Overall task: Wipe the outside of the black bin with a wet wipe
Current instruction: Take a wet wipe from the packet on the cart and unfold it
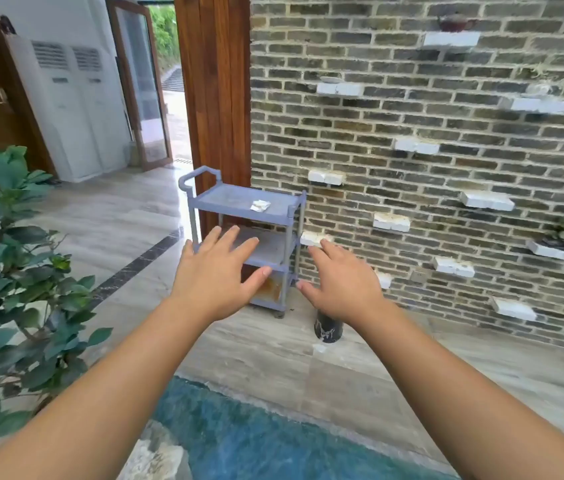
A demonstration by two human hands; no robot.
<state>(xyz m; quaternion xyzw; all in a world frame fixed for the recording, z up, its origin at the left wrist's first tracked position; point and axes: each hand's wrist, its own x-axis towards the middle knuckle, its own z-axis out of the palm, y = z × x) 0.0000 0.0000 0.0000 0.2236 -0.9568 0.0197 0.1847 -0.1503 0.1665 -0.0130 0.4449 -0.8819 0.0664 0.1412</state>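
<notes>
A small black bin (328, 330) with white marble veins stands on the tiled floor by the brick wall, partly hidden behind my right wrist. A crumpled white wet wipe (260, 205) lies on the top shelf of a grey-blue plastic cart (225, 202). My left hand (219, 271) is stretched forward in front of the cart's middle shelf, fingers spread, holding nothing. My right hand (337, 280) reaches out beside the cart, above the bin, fingers apart and empty.
The brick wall (429, 150) with white protruding bricks fills the right side. A wooden pillar (216, 91) stands behind the cart. A leafy plant (6, 271) stands on the left. A blue pool of water (273, 438) lies at my feet. An open doorway is at the back left.
</notes>
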